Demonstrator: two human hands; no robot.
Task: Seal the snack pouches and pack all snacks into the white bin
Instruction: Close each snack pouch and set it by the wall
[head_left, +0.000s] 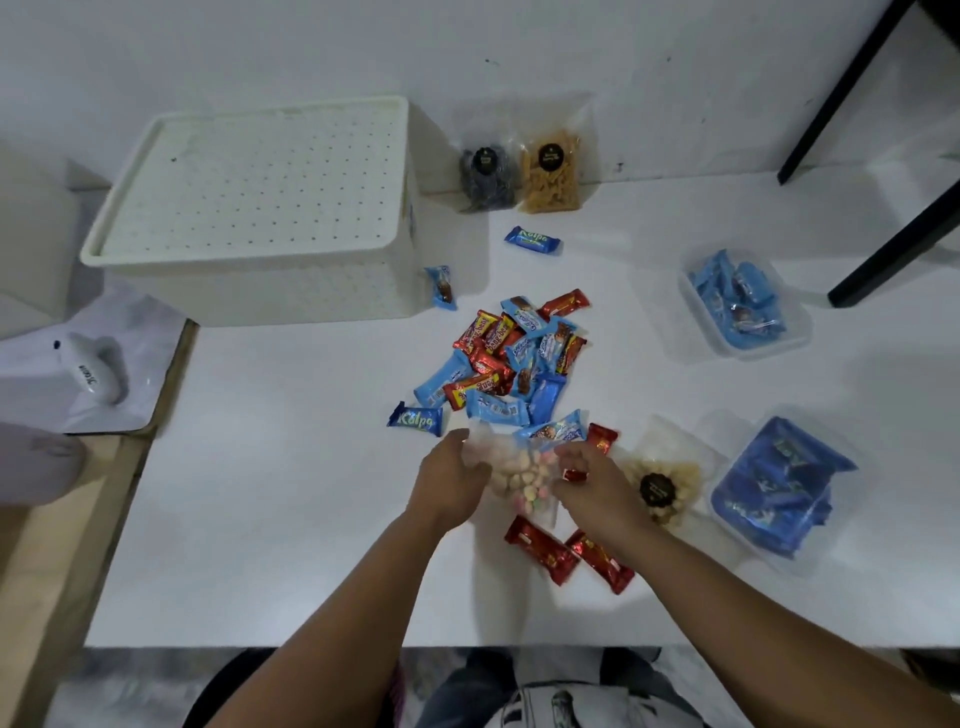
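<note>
A clear pouch of pastel round snacks (519, 475) is held between both hands above the white table (291, 467). My left hand (452, 480) grips its left side and my right hand (587, 480) grips its right side. The white bin (270, 218) stands at the back left with its perforated lid on. A heap of red and blue wrapped snacks (511, 361) lies mid-table. Two more pouches, one dark (485, 176) and one of tan sticks (550, 174), lean on the wall. Another pouch of pale rounds (662, 488) lies right of my hands.
Two clear tubs of blue snacks sit at the right, one far (743, 301) and one near (779, 493). Red bars (566, 553) lie under my hands. Loose blue bars (532, 240) lie near the bin. A white handheld device (98, 374) rests left. Black chair legs (883, 234) stand back right.
</note>
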